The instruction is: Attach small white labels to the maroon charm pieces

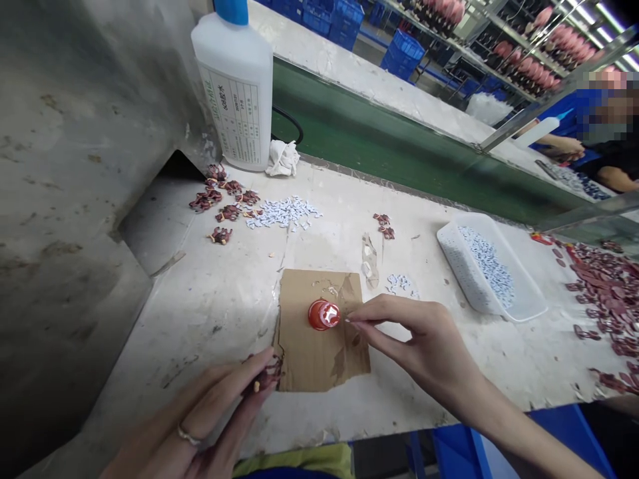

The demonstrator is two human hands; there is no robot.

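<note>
My left grip (200,419) is clenched on a dark red cut piece (267,377), held at the left edge of a torn cardboard sheet (309,359). My right grip (424,339) sits just beside a red round cap (323,315) on the sheet, fingertips drawn together; whether they pinch anything, I cannot tell. The stained white bench (210,313) carries a white tray (464,224) and a blue-capped bottle (234,86). A green conveyor belt (379,140) runs behind, with blue crates (404,56) beyond.

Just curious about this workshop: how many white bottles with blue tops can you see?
2. One large bottle stands on the bench beside the metal wall. A smaller bottle is tilted beyond the green belt, near a co-worker's hand. Others may be hidden.
</note>
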